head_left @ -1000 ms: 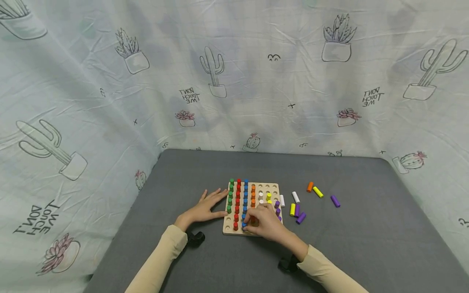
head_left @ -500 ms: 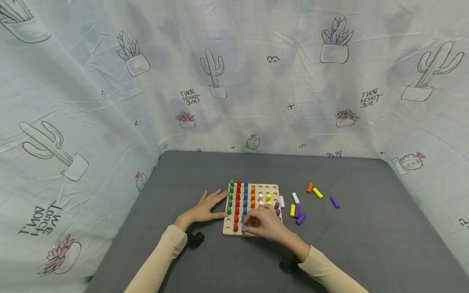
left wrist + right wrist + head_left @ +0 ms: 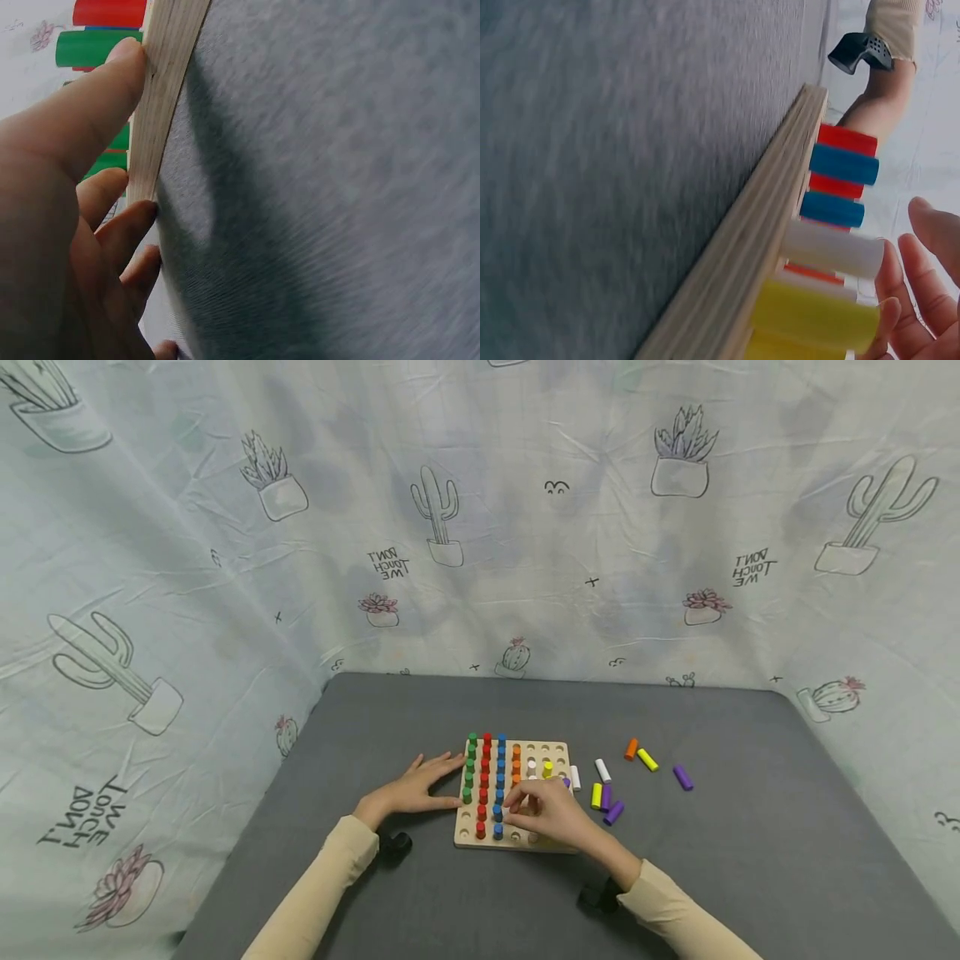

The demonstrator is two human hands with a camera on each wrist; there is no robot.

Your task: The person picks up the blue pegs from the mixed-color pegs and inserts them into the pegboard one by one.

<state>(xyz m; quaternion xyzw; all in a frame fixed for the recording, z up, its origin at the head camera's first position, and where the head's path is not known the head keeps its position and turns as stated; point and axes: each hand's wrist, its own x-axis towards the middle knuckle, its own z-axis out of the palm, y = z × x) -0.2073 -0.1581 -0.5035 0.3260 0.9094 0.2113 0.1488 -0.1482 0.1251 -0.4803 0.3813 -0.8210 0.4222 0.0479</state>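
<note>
A wooden pegboard (image 3: 474,844) on the grey table bears columns of green, red, blue, orange, white, yellow and purple pegs. My left hand (image 3: 408,789) has its fingers spread against the board's left side. In the left wrist view its thumb tip lies at the board's edge by a green peg (image 3: 90,48). Just over the front blue peg (image 3: 498,832) is my right hand (image 3: 555,814), thumb and index finger apart. The right wrist view shows nothing between those fingers, and a white peg (image 3: 832,247) and a yellow peg (image 3: 817,315) standing close by. The right hand hides several pegs.
Loose pegs lie right of the board: white (image 3: 603,770), orange (image 3: 632,748), yellow (image 3: 647,759), purple (image 3: 682,777) and several more. A patterned cloth (image 3: 480,527) hangs behind the table (image 3: 450,910). Dark wrist-worn devices (image 3: 395,847) sit under both wrists.
The right thumb and index finger have let go of the front blue peg, which now stands in the board, and the hand has lifted slightly off it. The left hand stays at the board's side.
</note>
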